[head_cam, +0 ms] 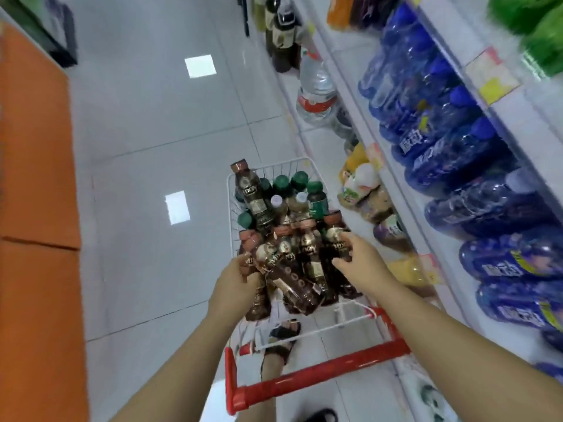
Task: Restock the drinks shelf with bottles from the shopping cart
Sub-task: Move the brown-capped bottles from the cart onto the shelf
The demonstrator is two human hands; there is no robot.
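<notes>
My left hand (239,280) is curled round a brown bottle at the cart's left wall (258,304), just below the middle of the frame. Its lower body shows under my fingers. My right hand (358,263) grips a second brown bottle by the right wall (332,242), fingers over its shoulder and thumb underneath. Both hands are clamped on bottles that sit inside the cart (231,190), a white wire basket.

Between my hands lies the heap of brown bottles (307,266), some upright and one tilted across the others. One taller brown bottle stands up at the far left corner. The green-capped bottles (281,183) stand at the far end of the basket. The cart's red handle (320,373) runs across the lower middle, under my forearms. My sandal (281,336) shows through the wire below the basket.

The shelf (451,41) runs down the right side of the frame, packed with blue bottles (441,141). A big water jug (315,86) stands on the white tiled floor (152,132) at the shelf's foot, right of centre in the upper part of the frame.
</notes>
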